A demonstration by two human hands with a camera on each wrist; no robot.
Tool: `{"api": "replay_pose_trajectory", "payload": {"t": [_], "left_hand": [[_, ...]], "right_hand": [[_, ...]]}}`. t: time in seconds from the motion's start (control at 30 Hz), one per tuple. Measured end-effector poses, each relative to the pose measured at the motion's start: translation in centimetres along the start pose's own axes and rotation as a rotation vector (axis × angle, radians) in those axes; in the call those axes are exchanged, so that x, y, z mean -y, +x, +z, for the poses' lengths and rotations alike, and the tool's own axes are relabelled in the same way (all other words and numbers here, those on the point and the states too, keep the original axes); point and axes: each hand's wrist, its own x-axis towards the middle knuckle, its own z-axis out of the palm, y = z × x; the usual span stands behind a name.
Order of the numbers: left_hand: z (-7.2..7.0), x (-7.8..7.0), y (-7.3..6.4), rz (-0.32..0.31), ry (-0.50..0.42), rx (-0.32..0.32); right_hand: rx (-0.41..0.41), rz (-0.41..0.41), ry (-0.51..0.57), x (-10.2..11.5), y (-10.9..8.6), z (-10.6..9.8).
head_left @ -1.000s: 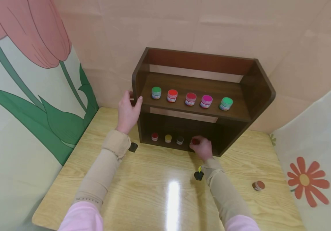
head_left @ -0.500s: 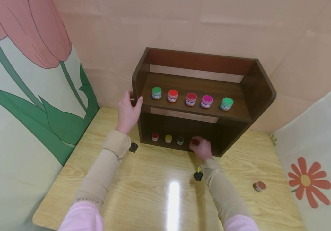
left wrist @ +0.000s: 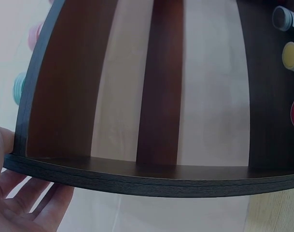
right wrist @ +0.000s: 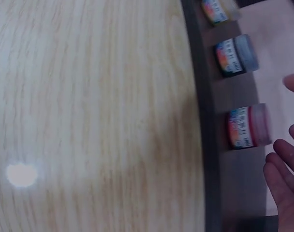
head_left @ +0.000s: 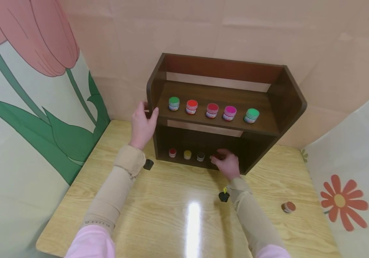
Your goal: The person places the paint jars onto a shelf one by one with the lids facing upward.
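At the left side panel of the dark wooden shelf (head_left: 184, 87), my left hand (head_left: 143, 125) grips the panel's edge, thumb in front and fingers behind it. My right hand (head_left: 227, 165) is in the lower compartment with its fingers apart. In the right wrist view a red-lidded paint jar (right wrist: 245, 126) stands upright on the lower board, just beside the fingertips and not held. To its left in the head view are a dark-lidded jar (head_left: 200, 156), a yellow-lidded jar (head_left: 187, 154) and a red-lidded jar (head_left: 172, 153).
Several paint jars line the upper board, among them a green one (head_left: 174, 103) and a magenta one (head_left: 229, 113). A brown-lidded jar (head_left: 289, 207) lies tilted on the wooden table (head_left: 158, 215) at the right. Patterned cloth hangs behind and at both sides.
My right hand has let go of the red-lidded jar in the lower compartment and shifted slightly right, its fingers spreading. My left hand stays on the shelf panel.
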Motion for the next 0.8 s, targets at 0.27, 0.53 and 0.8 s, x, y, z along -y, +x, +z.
{"api": "replay_pose_trajectory", "payload": {"t": [0.27,0.53,0.8], "left_hand": [[0.0,0.0,0.1,-0.002,0.006,0.006],[-0.1,-0.1,0.1,-0.001,0.005,0.006],[-0.1,-0.1,0.0,-0.004,-0.003,0.006]], "right_hand": [[-0.098,-0.054,0.039,0.5,-0.8,-1.5],[-0.173,-0.12,0.102,0.5,-2.6,-2.6],[-0.194,-0.144,0.13,0.6,-4.8,-4.1]]}}
